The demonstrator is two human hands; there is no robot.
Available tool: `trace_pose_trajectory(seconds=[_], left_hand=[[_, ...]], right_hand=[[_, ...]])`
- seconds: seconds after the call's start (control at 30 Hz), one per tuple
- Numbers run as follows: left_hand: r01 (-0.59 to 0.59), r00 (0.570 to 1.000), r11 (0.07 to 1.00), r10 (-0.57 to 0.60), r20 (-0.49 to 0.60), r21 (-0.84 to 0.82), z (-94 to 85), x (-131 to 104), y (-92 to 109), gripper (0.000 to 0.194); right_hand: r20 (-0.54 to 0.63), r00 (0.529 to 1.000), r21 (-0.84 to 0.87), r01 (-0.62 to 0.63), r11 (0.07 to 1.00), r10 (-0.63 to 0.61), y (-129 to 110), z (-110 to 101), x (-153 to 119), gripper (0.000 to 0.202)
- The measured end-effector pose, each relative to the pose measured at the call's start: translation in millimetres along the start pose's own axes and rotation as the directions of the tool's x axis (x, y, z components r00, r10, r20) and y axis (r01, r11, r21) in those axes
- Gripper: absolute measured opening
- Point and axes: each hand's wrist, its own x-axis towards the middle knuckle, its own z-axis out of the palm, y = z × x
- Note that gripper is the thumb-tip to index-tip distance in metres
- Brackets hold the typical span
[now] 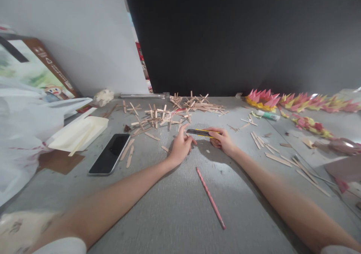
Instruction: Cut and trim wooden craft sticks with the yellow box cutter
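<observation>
My right hand point(222, 141) is wrapped around a yellow and black utility knife point(203, 133), held level with its tip pointing left. Just left of that tip, my left hand point(180, 146) is closed in a pinch. A small pale piece of craft stick point(185, 133) shows between its thumb and forefinger, mostly hidden by the fingers. Below both hands a pink patterned pencil point(210, 198) lies slantwise on the grey table point(169, 212). Beyond the left hand, several craft sticks glued into crosses and loose ones form a pile point(169, 113).
To the left are a phone point(110, 154), a cream tray point(84, 135) and a white plastic bag point(22, 133). Loose sticks point(278, 159), a glue stick point(267, 115) and pink-yellow paper decorations point(263, 99) lie to the right. A dark panel point(239, 39) stands behind.
</observation>
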Motion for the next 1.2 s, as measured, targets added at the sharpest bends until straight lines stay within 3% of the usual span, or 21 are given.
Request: trace_pose_trajectory(seconds=[0.37, 0.6, 0.77, 1.2], left_hand=[[0.009, 1.0, 1.0, -0.009, -0.005, -0.01, 0.0, 1.5, -1.7, 0.066], [-0.003, 1.0, 0.999, 0.003, -0.007, -0.045, -1.0, -0.5, -3.0, 0.099], [0.0, 1.0, 1.0, 0.0, -0.009, 0.028, -0.4, -1.8, -0.9, 0.108], [0.004, 0.998, 1.0, -0.003, -0.06, 0.012, -0.3, -0.1, -3.7, 0.112]], right_hand=[[-0.012, 1.0, 0.008, 0.023, 1.0, -0.023, -1.1, 1.0, -1.4, 0.046], [-0.019, 0.999, -0.003, 0.033, 0.999, -0.033, -1.5, 1.3, -1.7, 0.047], [-0.028, 0.999, -0.046, 0.039, 0.998, -0.04, -2.4, 3.6, -2.8, 0.046], [-0.009, 0.989, -0.368, 0.134, 0.92, -0.148, -4.0, 5.6, -8.6, 0.048]])
